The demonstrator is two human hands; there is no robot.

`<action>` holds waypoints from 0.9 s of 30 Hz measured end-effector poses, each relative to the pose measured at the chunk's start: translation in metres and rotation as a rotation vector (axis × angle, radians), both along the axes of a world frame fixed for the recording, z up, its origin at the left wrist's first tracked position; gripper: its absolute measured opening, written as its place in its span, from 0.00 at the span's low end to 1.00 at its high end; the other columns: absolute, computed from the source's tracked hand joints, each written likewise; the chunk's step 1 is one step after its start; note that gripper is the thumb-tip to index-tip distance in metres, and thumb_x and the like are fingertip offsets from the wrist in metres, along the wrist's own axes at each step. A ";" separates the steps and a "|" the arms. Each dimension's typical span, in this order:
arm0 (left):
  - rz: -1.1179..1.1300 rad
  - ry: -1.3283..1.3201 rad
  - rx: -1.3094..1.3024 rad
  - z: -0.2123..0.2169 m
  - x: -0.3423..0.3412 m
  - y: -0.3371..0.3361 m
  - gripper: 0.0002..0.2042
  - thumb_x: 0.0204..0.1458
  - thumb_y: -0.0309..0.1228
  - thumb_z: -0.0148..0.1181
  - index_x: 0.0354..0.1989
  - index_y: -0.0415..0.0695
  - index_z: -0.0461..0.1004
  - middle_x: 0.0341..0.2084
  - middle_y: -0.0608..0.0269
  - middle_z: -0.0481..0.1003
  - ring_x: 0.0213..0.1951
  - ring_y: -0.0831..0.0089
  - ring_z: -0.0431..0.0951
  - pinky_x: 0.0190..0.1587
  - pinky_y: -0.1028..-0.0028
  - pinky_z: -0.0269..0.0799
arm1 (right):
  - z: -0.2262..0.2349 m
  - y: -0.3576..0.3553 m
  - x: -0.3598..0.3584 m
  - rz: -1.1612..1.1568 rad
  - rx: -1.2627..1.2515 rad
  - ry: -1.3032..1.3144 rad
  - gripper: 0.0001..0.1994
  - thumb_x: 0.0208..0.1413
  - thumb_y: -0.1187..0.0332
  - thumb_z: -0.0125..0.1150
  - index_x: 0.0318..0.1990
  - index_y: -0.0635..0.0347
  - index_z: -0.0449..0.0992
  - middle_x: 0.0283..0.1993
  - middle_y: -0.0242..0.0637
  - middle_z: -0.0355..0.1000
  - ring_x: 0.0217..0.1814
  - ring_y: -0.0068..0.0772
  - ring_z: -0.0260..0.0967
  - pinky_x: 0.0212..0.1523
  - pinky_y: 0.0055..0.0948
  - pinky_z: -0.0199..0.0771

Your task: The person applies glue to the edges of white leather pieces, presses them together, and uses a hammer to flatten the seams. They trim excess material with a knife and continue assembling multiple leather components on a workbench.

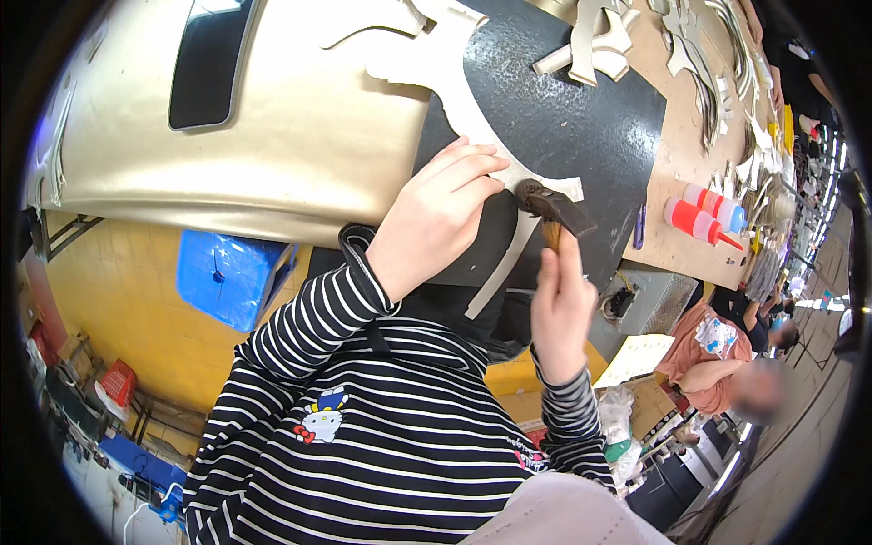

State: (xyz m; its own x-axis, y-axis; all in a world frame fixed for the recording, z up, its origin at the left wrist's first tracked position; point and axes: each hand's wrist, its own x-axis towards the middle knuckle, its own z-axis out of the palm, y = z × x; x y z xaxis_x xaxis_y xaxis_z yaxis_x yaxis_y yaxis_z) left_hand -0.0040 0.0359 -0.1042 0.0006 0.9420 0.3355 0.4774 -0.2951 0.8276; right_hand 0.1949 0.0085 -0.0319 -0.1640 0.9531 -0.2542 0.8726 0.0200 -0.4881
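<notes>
A curved cream leather piece [460, 102] lies across a black work board [572, 109]; its narrow end reaches toward me. My left hand [439, 213] holds this piece near that end, its fingers bent over it and the thumb hidden. My right hand [561, 304] is closed around the short wooden handle of a hammer [556, 207]. The dark metal head is right at the narrow end of the piece, next to my left fingertips; I cannot tell whether it touches. Below the hammer, a cream strip [502, 269] hangs down toward my lap.
A phone [211, 65] rests on the gold-coloured sheet [309, 136] at left. More cream pieces [595, 41] lie at the far right of the board. Red-filled squeeze bottles [695, 220] and a purple pen [639, 227] are on the right. A blue stool [227, 280] stands below; a person [713, 350] sits at right.
</notes>
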 end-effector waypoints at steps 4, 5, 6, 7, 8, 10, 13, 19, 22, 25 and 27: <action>0.000 0.005 0.010 0.000 -0.001 -0.002 0.10 0.45 0.12 0.56 0.35 0.37 0.78 0.44 0.57 0.79 0.53 0.60 0.78 0.63 0.56 0.70 | 0.018 -0.006 0.001 -0.205 0.368 0.495 0.10 0.65 0.73 0.53 0.48 0.70 0.71 0.26 0.45 0.72 0.20 0.32 0.64 0.23 0.26 0.63; -0.002 0.008 0.009 0.000 -0.001 -0.001 0.11 0.45 0.12 0.56 0.35 0.37 0.78 0.44 0.57 0.79 0.53 0.60 0.78 0.63 0.56 0.70 | 0.018 -0.007 -0.002 -0.341 0.433 0.593 0.09 0.65 0.72 0.52 0.44 0.72 0.71 0.26 0.43 0.71 0.20 0.27 0.61 0.23 0.22 0.62; -0.005 0.010 0.014 -0.001 0.000 0.000 0.11 0.45 0.12 0.56 0.35 0.37 0.78 0.44 0.57 0.79 0.53 0.60 0.78 0.63 0.56 0.70 | 0.020 -0.008 -0.004 -0.383 0.568 0.758 0.09 0.65 0.72 0.51 0.40 0.72 0.71 0.26 0.41 0.71 0.20 0.23 0.59 0.24 0.19 0.61; -0.003 0.005 0.006 0.000 0.000 0.000 0.11 0.45 0.12 0.56 0.35 0.37 0.78 0.43 0.57 0.79 0.53 0.60 0.78 0.62 0.56 0.70 | 0.015 -0.005 -0.007 -0.342 0.466 0.676 0.09 0.66 0.71 0.52 0.41 0.71 0.70 0.25 0.42 0.71 0.20 0.28 0.62 0.23 0.25 0.63; -0.002 0.000 -0.002 0.000 0.000 0.000 0.11 0.45 0.12 0.56 0.35 0.37 0.78 0.43 0.57 0.79 0.53 0.60 0.78 0.62 0.56 0.70 | 0.013 -0.003 -0.008 -0.285 0.349 0.487 0.10 0.66 0.69 0.52 0.42 0.70 0.70 0.25 0.43 0.72 0.20 0.34 0.66 0.22 0.30 0.65; 0.002 -0.006 -0.004 0.001 0.001 0.001 0.10 0.45 0.11 0.56 0.34 0.37 0.78 0.43 0.57 0.79 0.53 0.60 0.78 0.62 0.57 0.70 | 0.006 0.004 -0.009 0.043 0.026 -0.013 0.10 0.66 0.71 0.53 0.49 0.67 0.73 0.24 0.48 0.72 0.22 0.49 0.72 0.23 0.42 0.67; 0.006 0.000 -0.002 0.001 0.001 0.001 0.10 0.45 0.11 0.56 0.34 0.37 0.78 0.43 0.57 0.79 0.53 0.60 0.78 0.62 0.57 0.70 | 0.010 0.004 -0.003 0.075 0.283 0.017 0.11 0.64 0.76 0.53 0.52 0.67 0.72 0.25 0.46 0.70 0.22 0.45 0.69 0.22 0.36 0.66; 0.005 0.002 0.003 0.000 0.001 0.001 0.10 0.45 0.11 0.56 0.34 0.37 0.78 0.43 0.57 0.79 0.53 0.59 0.78 0.62 0.57 0.71 | 0.004 0.005 -0.003 -0.066 0.598 0.599 0.09 0.63 0.78 0.49 0.45 0.70 0.75 0.23 0.46 0.71 0.20 0.35 0.67 0.23 0.30 0.66; 0.001 -0.002 0.006 0.000 0.000 0.002 0.10 0.44 0.12 0.56 0.34 0.36 0.78 0.43 0.57 0.79 0.53 0.59 0.78 0.62 0.57 0.71 | -0.003 0.013 -0.006 -0.093 0.111 0.007 0.12 0.64 0.74 0.55 0.53 0.67 0.74 0.24 0.50 0.73 0.20 0.44 0.70 0.25 0.30 0.69; 0.006 -0.005 0.007 0.001 0.000 0.000 0.10 0.44 0.12 0.56 0.34 0.36 0.78 0.43 0.57 0.80 0.53 0.59 0.78 0.62 0.57 0.71 | 0.009 0.015 -0.004 -0.206 0.283 0.179 0.17 0.68 0.71 0.50 0.61 0.68 0.68 0.22 0.36 0.71 0.20 0.26 0.66 0.21 0.25 0.63; 0.003 0.008 0.010 0.000 0.000 0.000 0.10 0.44 0.12 0.56 0.33 0.36 0.78 0.43 0.57 0.80 0.52 0.58 0.78 0.61 0.57 0.71 | 0.012 0.013 -0.007 -0.336 0.439 0.485 0.19 0.71 0.69 0.41 0.64 0.71 0.63 0.23 0.32 0.67 0.19 0.17 0.58 0.20 0.18 0.54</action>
